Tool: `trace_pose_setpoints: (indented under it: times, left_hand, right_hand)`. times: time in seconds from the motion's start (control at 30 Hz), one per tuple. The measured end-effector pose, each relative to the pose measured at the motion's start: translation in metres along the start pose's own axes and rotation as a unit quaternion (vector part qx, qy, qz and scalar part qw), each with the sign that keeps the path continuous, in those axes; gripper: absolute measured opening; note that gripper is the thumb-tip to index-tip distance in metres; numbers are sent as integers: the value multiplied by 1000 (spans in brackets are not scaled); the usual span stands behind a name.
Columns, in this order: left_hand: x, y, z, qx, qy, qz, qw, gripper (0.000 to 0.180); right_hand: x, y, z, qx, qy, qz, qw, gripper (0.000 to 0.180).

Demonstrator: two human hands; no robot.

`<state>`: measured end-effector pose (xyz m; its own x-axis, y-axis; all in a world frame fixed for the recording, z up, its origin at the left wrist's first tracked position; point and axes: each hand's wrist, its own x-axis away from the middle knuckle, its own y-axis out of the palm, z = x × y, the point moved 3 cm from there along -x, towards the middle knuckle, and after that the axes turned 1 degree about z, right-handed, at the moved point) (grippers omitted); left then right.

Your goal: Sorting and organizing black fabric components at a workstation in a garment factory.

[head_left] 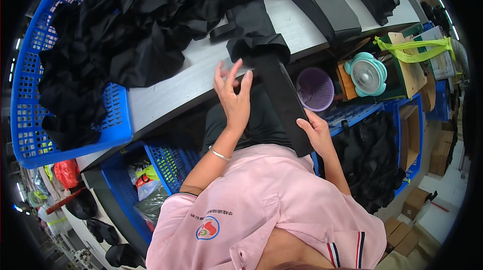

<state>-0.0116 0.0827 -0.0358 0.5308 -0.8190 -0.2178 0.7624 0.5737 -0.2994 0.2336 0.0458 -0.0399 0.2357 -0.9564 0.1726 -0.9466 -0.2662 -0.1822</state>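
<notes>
A long black fabric strip [282,99] runs from the table's edge toward my body, with its upper end folded over in a loose curl. My right hand [316,130] grips its lower right edge, thumb on top and the other fingers beneath. To the left of the strip my left hand [234,94] hovers with fingers apart, slightly smeared by motion and holding nothing. A heap of crumpled black fabric pieces [151,23] covers the table [166,96] beyond my left hand. Flat stacks of black and grey pieces [334,11] lie at the far right.
A blue basket [123,114] overflows with black fabric at the left. Right of the strip are a purple bin [315,89] and a teal fan [368,75]. Blue crates [410,139] with black pieces stand low at the right. Another blue basket [168,164] sits under the table.
</notes>
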Motion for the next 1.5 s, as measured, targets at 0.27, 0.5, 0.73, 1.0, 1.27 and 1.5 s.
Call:
trace_pose_setpoints:
  times: [0.27,0.5,0.73,1.0,1.27,1.5]
  left_hand:
    - [-61,34,-21,35,66,-35,997,35]
    - [-39,30,36,3,266,-196,944,31]
    - [2,5,64,37,345,-267,899,50]
    - [29,-11,48,-11,216,-129,968,83]
    - [17,4,55,23,154,-34,987,68]
    - [18,4,63,103,162,-40,981,64]
  right_hand:
    - [-28,23,-30,142,-93,71,983,38]
    - [-67,47,-63,343,-192,89,915,36]
    - [-129,44,8,183,-327,106,921,17]
    - [-125,46,-34,-433,-5,88,897,53]
    - [-113,50,-46,-468,58,95,877,46]
    - [-112,51,-32,-506,-1,34,862,43]
